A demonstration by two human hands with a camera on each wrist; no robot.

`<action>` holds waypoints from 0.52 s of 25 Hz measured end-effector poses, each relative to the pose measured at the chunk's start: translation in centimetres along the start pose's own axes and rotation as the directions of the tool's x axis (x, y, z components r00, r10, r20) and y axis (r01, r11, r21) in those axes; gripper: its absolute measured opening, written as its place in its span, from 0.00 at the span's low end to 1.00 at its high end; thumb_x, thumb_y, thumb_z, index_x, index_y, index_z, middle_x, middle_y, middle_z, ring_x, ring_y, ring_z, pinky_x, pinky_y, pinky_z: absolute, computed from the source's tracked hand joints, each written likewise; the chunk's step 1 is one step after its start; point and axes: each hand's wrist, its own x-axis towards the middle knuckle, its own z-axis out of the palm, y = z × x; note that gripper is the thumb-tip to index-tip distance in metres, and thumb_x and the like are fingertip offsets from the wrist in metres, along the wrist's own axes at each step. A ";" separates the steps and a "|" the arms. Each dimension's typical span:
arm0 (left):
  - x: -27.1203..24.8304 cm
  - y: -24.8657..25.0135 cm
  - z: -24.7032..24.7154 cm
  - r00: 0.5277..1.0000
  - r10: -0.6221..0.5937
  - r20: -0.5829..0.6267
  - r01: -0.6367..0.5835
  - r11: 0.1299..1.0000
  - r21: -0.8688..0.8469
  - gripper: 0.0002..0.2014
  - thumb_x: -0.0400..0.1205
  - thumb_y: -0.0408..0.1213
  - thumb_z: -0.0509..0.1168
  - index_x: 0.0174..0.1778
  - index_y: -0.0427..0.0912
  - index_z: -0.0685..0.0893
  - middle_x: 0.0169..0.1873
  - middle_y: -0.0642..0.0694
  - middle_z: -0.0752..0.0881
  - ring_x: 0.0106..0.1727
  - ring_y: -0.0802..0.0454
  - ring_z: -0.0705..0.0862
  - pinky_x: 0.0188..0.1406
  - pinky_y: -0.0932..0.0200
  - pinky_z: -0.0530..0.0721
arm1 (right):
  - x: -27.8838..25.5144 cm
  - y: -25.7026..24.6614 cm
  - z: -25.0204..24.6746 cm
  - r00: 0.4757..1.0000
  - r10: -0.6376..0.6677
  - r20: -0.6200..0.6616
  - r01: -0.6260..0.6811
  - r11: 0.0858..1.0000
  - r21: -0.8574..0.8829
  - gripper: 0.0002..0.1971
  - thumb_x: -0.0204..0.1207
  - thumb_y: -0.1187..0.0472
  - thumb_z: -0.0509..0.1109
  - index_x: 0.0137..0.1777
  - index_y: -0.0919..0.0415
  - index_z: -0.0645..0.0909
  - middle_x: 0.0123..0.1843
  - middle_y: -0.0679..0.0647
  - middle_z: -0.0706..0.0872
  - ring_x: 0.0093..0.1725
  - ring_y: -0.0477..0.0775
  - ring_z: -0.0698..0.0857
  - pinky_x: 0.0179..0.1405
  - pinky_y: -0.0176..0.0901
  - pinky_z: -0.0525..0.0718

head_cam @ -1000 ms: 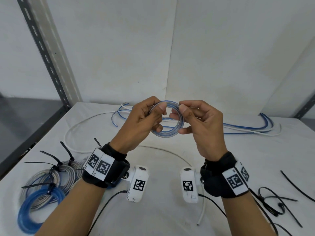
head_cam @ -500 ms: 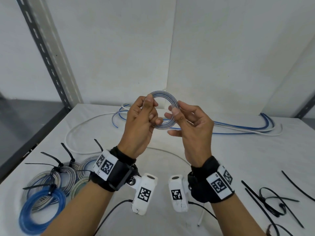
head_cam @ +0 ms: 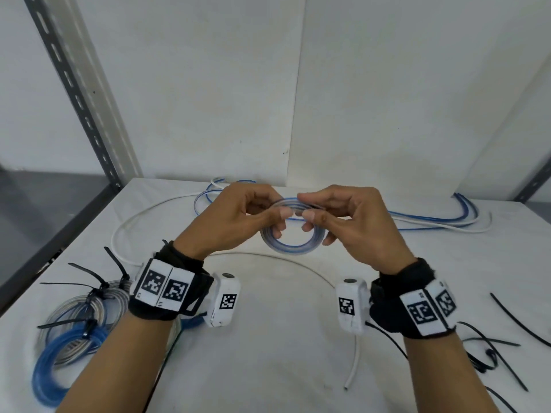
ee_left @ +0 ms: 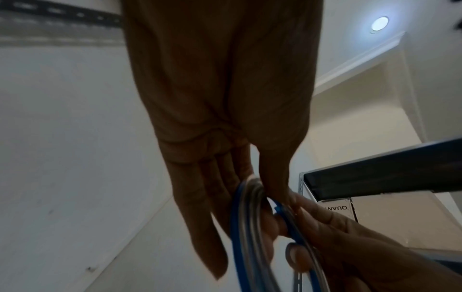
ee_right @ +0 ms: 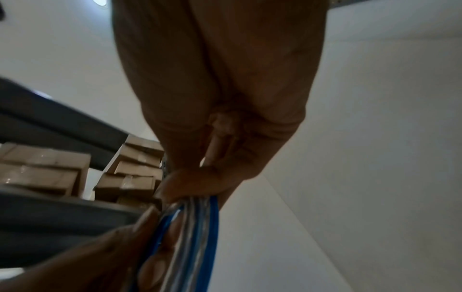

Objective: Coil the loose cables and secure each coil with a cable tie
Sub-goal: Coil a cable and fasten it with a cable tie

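Tied coils (head_cam: 68, 326): lying at the table's (head_cam: 268, 368) left edge, black ties around them.
Left hand (head_cam: 238, 217): raised over the table, thumb and fingers pinching the coil's left side.
Coil (head_cam: 290, 245): small blue and clear loops, held in the air between both hands.
Right hand (head_cam: 348, 222): pinching the coil's right side.
Loose cables (head_cam: 441, 219): along the back right.
Loose ties (head_cam: 492, 350): at the right edge.
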 end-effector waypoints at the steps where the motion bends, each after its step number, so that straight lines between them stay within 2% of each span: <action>1: -0.1 0.2 -0.1 1.000 -0.023 0.020 0.023 0.999 0.024 0.07 0.84 0.35 0.71 0.49 0.33 0.89 0.36 0.41 0.92 0.38 0.48 0.91 0.44 0.54 0.91 | -0.1 0.0 -0.1 0.999 0.007 0.038 -0.006 0.999 -0.032 0.08 0.79 0.68 0.76 0.55 0.59 0.90 0.43 0.56 0.94 0.40 0.55 0.93 0.30 0.45 0.88; 3: -0.3 0.3 -0.1 0.997 -0.059 0.041 0.059 0.998 0.015 0.06 0.81 0.33 0.74 0.48 0.33 0.91 0.38 0.39 0.93 0.39 0.47 0.92 0.45 0.53 0.92 | -0.1 0.2 -0.2 0.998 0.012 0.063 -0.008 0.998 -0.057 0.08 0.78 0.69 0.76 0.55 0.59 0.91 0.43 0.56 0.93 0.41 0.54 0.93 0.32 0.46 0.89; 5: -0.3 0.5 -0.1 0.999 -0.044 0.000 0.044 0.999 0.004 0.06 0.81 0.33 0.75 0.48 0.33 0.92 0.37 0.38 0.93 0.38 0.47 0.92 0.44 0.52 0.92 | -0.1 0.3 -0.1 0.999 -0.025 0.039 0.026 0.999 -0.045 0.08 0.80 0.68 0.75 0.55 0.58 0.91 0.44 0.54 0.93 0.43 0.53 0.93 0.33 0.44 0.88; 8: -0.3 0.7 0.0 0.996 -0.003 -0.094 -0.002 0.999 -0.054 0.06 0.81 0.30 0.74 0.49 0.31 0.92 0.35 0.35 0.92 0.36 0.48 0.91 0.42 0.51 0.92 | 0.2 0.4 0.8 0.987 -0.110 -0.114 0.112 0.994 0.012 0.07 0.81 0.67 0.74 0.55 0.58 0.89 0.45 0.52 0.94 0.43 0.51 0.93 0.31 0.39 0.85; 11: -0.2 0.6 -0.2 0.987 0.009 -0.163 -0.022 0.997 -0.076 0.07 0.81 0.32 0.74 0.50 0.31 0.92 0.36 0.34 0.91 0.37 0.44 0.91 0.46 0.41 0.92 | 0.4 0.7 1.8 0.960 -0.136 -0.244 0.145 0.989 0.022 0.02 0.79 0.67 0.76 0.47 0.61 0.86 0.41 0.54 0.93 0.39 0.49 0.92 0.30 0.39 0.83; 13: -0.2 0.3 -0.5 0.983 0.010 -0.181 -0.023 0.997 -0.071 0.08 0.80 0.33 0.75 0.50 0.32 0.93 0.37 0.34 0.92 0.38 0.41 0.91 0.46 0.39 0.92 | 0.5 1.1 1.5 0.973 -0.121 -0.196 0.120 0.993 -0.016 0.02 0.78 0.65 0.78 0.46 0.59 0.87 0.41 0.51 0.93 0.41 0.50 0.93 0.34 0.41 0.85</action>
